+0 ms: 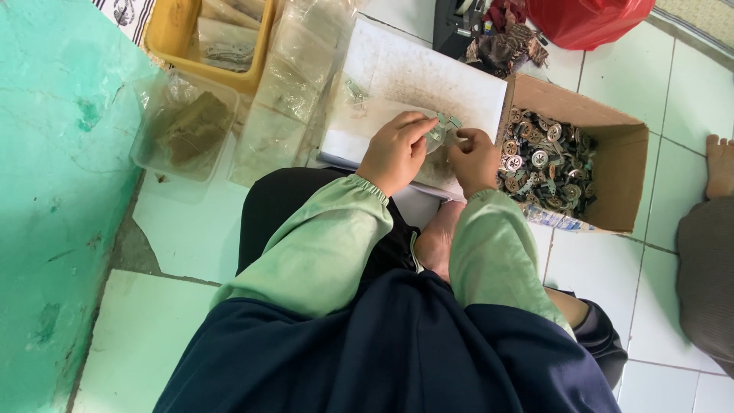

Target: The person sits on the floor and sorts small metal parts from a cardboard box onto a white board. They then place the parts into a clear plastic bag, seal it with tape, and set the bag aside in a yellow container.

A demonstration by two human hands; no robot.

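Observation:
I sit on a tiled floor in light green sleeves and dark clothes. My left hand (pixel 395 150) and my right hand (pixel 473 158) meet over a white board (pixel 428 76), and together they pinch a small clear plastic bag with little metal parts (pixel 446 124) between the fingertips. Just right of my right hand stands an open cardboard box (pixel 612 134) full of several small round metal parts (pixel 544 164). Another small filled bag (pixel 354 92) lies on the board beyond my left hand.
A stack of clear plastic bags (pixel 294 69), a clear container with brown contents (pixel 187 130) and a yellow tray (pixel 177 30) lie at upper left beside a green wall (pixel 53 191). A red bag (pixel 585 19) is at the top. Another person's foot (pixel 719 164) is at the right.

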